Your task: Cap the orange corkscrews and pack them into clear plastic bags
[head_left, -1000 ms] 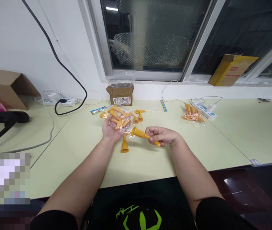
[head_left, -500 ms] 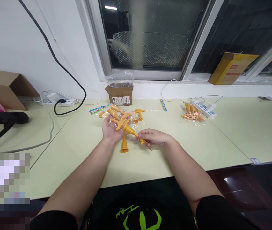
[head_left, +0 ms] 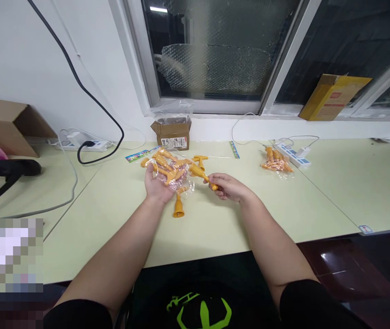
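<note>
My left hand [head_left: 158,186] is palm up, its thumb over a clear plastic bag [head_left: 186,186] of yellow-orange plastic toy pieces; its fingers are mostly hidden beneath. My right hand [head_left: 227,186] pinches the narrow end of a yellow-orange piece with a flared end [head_left: 200,172]. That piece lies to the right of the bag, its flared end close to the bag's edge. Below the bag, a bell-shaped yellow piece [head_left: 178,209] stands on the table with its wide opening toward me. Behind the held piece is a T-shaped yellow piece [head_left: 200,160].
A small brown carton [head_left: 172,137] stands by the wall. To the right lie another bag of orange pieces [head_left: 276,161] and a power strip [head_left: 294,156]. Printed card strips [head_left: 137,156] lie on the pale table [head_left: 112,201]. A black cable [head_left: 105,109] hangs at left.
My right hand has moved right and slightly away from me, carrying the pinched piece out from over the bag. My left hand and its bag have shifted slightly left.
</note>
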`<state>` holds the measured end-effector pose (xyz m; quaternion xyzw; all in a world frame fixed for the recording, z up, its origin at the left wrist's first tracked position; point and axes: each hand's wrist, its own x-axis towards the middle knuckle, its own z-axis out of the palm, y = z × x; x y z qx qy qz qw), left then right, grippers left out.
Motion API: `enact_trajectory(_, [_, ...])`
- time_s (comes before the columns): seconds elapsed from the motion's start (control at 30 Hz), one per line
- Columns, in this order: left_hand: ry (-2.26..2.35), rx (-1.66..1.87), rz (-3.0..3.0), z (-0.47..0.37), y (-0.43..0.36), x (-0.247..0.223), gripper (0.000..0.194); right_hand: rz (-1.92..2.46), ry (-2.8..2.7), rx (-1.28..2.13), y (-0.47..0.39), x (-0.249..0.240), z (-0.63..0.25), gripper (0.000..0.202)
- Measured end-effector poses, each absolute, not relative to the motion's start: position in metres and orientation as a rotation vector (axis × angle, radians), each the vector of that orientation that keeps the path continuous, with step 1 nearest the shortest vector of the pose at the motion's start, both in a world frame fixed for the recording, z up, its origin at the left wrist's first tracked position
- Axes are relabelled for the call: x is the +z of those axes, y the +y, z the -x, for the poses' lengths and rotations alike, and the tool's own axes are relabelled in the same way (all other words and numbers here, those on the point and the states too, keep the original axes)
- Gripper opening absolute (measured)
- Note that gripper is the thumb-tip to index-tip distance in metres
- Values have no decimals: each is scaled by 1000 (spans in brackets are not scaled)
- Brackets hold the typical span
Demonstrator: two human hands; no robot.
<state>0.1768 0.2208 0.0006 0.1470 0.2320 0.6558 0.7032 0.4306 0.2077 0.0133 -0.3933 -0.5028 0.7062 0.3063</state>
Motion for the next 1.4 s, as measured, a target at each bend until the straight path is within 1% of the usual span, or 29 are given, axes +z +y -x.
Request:
enact_trajectory(0.1, [500,1450,-355,-182,219,1,56,957,-1193,1881,206,11,-421,41])
enact_trajectory(0.33, [530,1465,-328,-185,218,0,46,733,-1135,2022,200,1,-399,48])
enact_trajectory(0.47, [517,1478,-357,-185,218,0,40,720,-1101,2028,201,0,-397,54])
enact_trajectory(0.7, [492,1442,-395,-187,218,-3,39,690,-918,2029,203,4,-399,41])
enact_trajectory(0.83, [479,1432,-416,-185,220,-5,41,673,-926,2107,203,4,-398,39])
enact_trajectory(1.03, [448,1411,-455,-184,222,-7,43,691,-897,2117,203,4,-397,39])
enact_trajectory(1.17, [435,1419,-462,-182,222,-8,41,713,-827,2056,204,3,-396,34])
enact_trajectory(1.3, [455,1414,-483,-182,221,-8,41,629,-756,2045,205,3,-395,38])
enact_trajectory(1.4, [461,1415,-483,-182,222,-7,40,626,-641,2081,207,4,-397,31])
